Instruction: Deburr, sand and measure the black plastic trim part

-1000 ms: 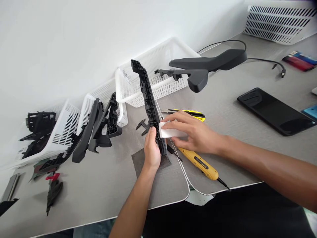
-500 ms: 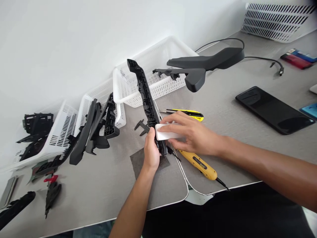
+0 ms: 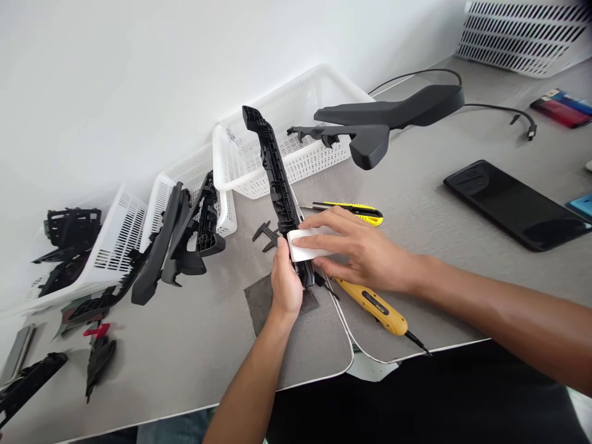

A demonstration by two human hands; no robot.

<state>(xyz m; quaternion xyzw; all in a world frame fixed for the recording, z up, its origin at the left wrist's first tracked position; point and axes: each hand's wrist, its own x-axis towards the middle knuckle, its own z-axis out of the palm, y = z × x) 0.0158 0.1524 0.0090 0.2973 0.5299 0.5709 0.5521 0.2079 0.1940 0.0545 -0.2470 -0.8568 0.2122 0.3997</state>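
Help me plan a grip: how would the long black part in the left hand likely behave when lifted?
The long black part is probably stiff: it extends past the left hand without sagging. It is likely light for its size, given its open, ribbed side. Being long and narrow, it might tip if gripped only near one end.

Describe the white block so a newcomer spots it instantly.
Over the grey table, find the long black ribbed part in the left hand. The white block, in the right hand, overlaps its lower section; plain sides set it apart from the perforated white baskets.
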